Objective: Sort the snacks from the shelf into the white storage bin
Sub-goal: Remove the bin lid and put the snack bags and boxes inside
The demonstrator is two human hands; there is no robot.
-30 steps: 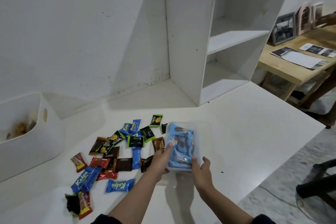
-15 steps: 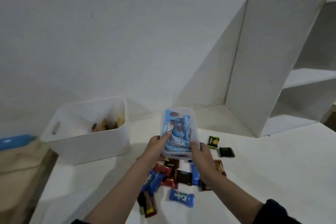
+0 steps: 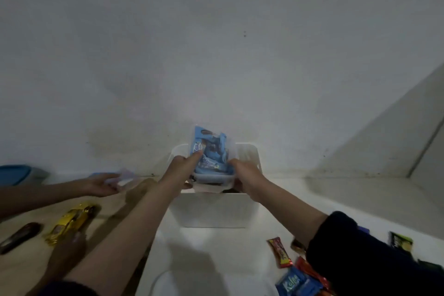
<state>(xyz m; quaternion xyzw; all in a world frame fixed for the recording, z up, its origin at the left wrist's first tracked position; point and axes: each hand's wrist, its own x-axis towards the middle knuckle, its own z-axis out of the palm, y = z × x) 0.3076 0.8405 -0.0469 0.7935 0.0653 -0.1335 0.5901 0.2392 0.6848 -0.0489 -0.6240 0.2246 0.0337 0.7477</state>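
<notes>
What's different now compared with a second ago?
Both hands, left hand and right hand, have carried the clear tub of blue snacks off the tabletop and now tip it over the white storage bin. The grip is unchanged; loose snacks remain on the table.

**A:** Which surface carries the objects?

**B:** A white table (image 3: 211, 262), meeting a pale wooden surface (image 3: 21, 269) on the left.

**A:** What lies on each?

**B:** On the white: the storage bin (image 3: 213, 211) beneath the fingers, and loose wrappers, red (image 3: 280, 252) and blue (image 3: 292, 282), below the right fingers. On the wood: a yellow packet (image 3: 69, 222) and a dark bar (image 3: 20, 235).
</notes>
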